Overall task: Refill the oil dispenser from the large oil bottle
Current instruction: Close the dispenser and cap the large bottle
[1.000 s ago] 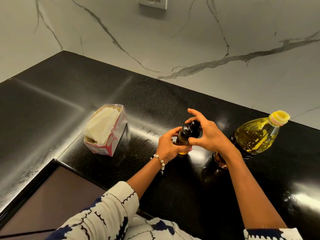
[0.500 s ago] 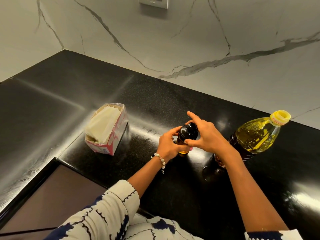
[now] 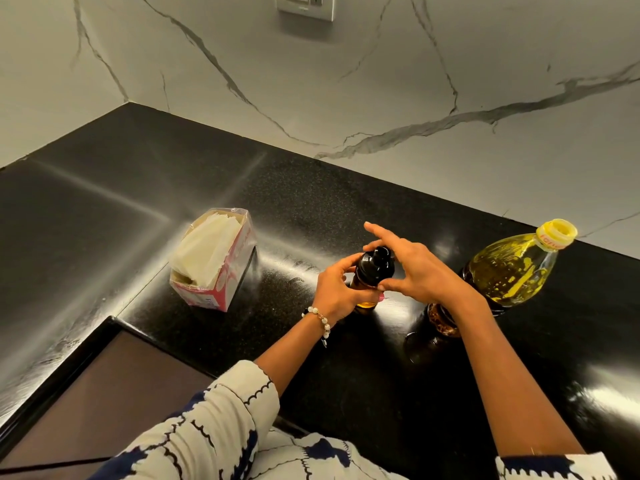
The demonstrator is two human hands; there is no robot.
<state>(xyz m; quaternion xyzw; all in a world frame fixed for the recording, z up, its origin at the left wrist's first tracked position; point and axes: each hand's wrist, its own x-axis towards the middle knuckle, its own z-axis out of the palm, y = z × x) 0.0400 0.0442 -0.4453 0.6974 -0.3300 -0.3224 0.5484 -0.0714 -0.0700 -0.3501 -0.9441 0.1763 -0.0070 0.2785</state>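
Dispenser (image 3: pixel 370 276) stands on the black desk (image 3: pixel 311 209), centre. My left hand (image 3: pixel 337 289) grips its body; my right hand (image 3: pixel 414 268) pinches its black cap, index finger raised. Oil bottle (image 3: pixel 512 268) stands just right of my right wrist, cap on. Tissue box (image 3: pixel 214 259) sits well to the left.

The left hand (image 3: pixel 337 289) hides most of the oil dispenser (image 3: pixel 372 275) body.

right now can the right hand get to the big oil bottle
Probably yes: the right hand is at the dispenser's cap, and the oil bottle stands just beside that arm with nothing between them.
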